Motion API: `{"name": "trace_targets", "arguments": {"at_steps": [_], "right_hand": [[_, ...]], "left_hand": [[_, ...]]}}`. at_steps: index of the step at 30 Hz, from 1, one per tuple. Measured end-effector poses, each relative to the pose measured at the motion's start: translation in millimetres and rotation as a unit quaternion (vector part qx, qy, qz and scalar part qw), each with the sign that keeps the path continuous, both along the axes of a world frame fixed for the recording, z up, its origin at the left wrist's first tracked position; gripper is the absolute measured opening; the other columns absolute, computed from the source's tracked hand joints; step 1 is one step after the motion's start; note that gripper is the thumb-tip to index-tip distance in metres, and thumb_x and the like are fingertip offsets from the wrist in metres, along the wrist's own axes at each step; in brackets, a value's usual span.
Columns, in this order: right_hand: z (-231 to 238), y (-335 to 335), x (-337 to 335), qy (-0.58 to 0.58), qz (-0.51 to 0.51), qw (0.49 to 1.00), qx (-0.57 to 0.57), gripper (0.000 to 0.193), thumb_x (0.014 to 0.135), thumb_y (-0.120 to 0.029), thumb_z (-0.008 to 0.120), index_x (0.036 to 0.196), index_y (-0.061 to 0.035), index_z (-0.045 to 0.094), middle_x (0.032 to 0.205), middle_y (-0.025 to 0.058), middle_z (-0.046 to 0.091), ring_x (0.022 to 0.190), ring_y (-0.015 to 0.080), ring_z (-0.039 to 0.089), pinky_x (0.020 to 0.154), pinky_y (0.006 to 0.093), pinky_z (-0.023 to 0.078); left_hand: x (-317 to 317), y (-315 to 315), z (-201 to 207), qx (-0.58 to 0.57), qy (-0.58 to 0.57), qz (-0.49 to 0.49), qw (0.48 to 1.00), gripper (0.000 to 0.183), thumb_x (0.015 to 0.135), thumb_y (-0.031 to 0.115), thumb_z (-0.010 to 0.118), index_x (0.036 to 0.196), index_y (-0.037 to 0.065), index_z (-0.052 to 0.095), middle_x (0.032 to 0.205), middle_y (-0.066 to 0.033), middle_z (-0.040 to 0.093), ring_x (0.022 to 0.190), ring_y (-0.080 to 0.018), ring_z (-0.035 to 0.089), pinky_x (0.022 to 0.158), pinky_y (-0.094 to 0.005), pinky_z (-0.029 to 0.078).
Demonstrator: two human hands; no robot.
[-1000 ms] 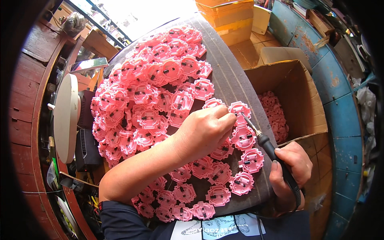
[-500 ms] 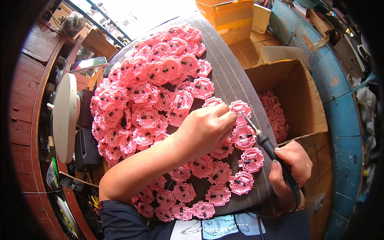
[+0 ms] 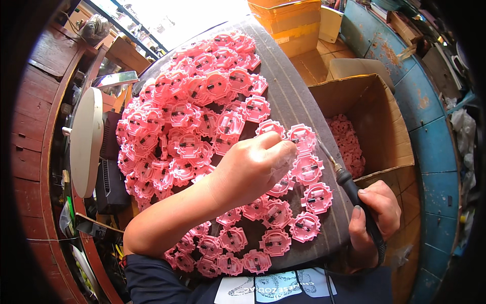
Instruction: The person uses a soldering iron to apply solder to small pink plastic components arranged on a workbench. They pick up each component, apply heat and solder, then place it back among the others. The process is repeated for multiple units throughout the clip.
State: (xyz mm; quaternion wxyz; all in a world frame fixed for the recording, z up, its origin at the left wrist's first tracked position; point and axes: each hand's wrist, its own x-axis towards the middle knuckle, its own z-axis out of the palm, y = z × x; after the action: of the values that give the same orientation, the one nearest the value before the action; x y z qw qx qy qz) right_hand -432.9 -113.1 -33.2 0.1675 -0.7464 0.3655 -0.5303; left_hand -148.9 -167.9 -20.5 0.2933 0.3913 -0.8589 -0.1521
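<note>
My right hand (image 3: pixel 377 215) is closed around the black handle of a soldering iron (image 3: pixel 350 185). Its metal tip points up and left, just right of a round pink plastic housing (image 3: pixel 302 138) and apart from it. Over the rows of housings is my left hand (image 3: pixel 263 159), its fingers curled together beside that same housing. What the left fingers pinch, if anything, is hidden. Below them, more pink housings (image 3: pixel 307 169) with small black and clear parts inside lie in a line down the right side of the grey board (image 3: pixel 288 76).
A big heap of pink housings (image 3: pixel 182 114) covers the board's left half. To the right stands an open cardboard box (image 3: pixel 377 121) holding more pink pieces. A white round disc (image 3: pixel 86 142) and a phone (image 3: pixel 115 79) are at the left. Blue cabinets (image 3: pixel 430 152) line the right side.
The soldering iron's tip has drawn back to the right, off the top housing. My left hand has shifted slightly left and down.
</note>
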Motion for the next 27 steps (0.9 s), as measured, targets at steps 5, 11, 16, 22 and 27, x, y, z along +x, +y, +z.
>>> {"name": "trace_targets", "arguments": {"at_steps": [5,11,16,22,27], "right_hand": [[4.0,11.9,-7.2,-0.005,0.026,1.0,0.013,0.036,0.074,-0.005,0.073,0.11,-0.0011,0.069,0.085,0.0147,0.065,0.065,0.0256,0.06,0.057,0.0364,0.048],[7.0,22.4,-13.0,0.005,0.019,1.0,0.019,0.036,0.07,-0.006,0.073,0.106,-0.0015,0.069,0.08,0.0132,0.065,0.062,0.0262,0.059,0.055,0.0372,0.048],[8.0,23.4,-8.3,-0.001,0.009,1.0,0.025,0.032,0.069,-0.007,0.073,0.101,-0.0012,0.07,0.076,0.0127,0.065,0.059,0.026,0.059,0.054,0.037,0.048],[6.6,23.0,-7.8,-0.01,0.012,1.0,0.017,0.032,0.068,-0.009,0.073,0.099,-0.0002,0.07,0.072,0.0121,0.064,0.056,0.0254,0.058,0.051,0.0366,0.047],[7.7,23.3,-9.7,-0.012,0.009,1.0,0.011,0.03,0.069,-0.01,0.073,0.097,0.0005,0.07,0.072,0.0123,0.064,0.054,0.0252,0.057,0.05,0.0363,0.046]], "left_hand": [[-1.8,16.1,4.1,-0.007,-0.038,-0.024,0.999,0.02,0.085,-0.001,0.079,0.101,0.002,0.068,0.085,-0.0102,0.062,0.072,-0.029,0.067,0.063,-0.0403,0.056],[-7.1,19.2,3.0,-0.025,-0.029,-0.044,0.998,0.017,0.086,0.001,0.08,0.099,0.001,0.069,0.091,-0.0109,0.065,0.077,-0.0295,0.069,0.067,-0.0401,0.057],[-9.3,20.8,-0.9,-0.035,-0.032,-0.039,0.998,0.017,0.085,0.0,0.08,0.098,0.001,0.069,0.091,-0.0107,0.064,0.077,-0.0292,0.069,0.067,-0.0401,0.058],[-8.7,24.4,-2.9,-0.022,-0.037,-0.036,0.998,0.018,0.084,-0.001,0.08,0.099,0.001,0.071,0.091,-0.0113,0.066,0.075,-0.0288,0.07,0.064,-0.0389,0.058],[-9.9,26.8,-4.1,-0.025,-0.035,-0.046,0.998,0.023,0.082,-0.001,0.08,0.103,0.0,0.071,0.091,-0.0118,0.067,0.074,-0.0284,0.07,0.062,-0.0388,0.059]]}}
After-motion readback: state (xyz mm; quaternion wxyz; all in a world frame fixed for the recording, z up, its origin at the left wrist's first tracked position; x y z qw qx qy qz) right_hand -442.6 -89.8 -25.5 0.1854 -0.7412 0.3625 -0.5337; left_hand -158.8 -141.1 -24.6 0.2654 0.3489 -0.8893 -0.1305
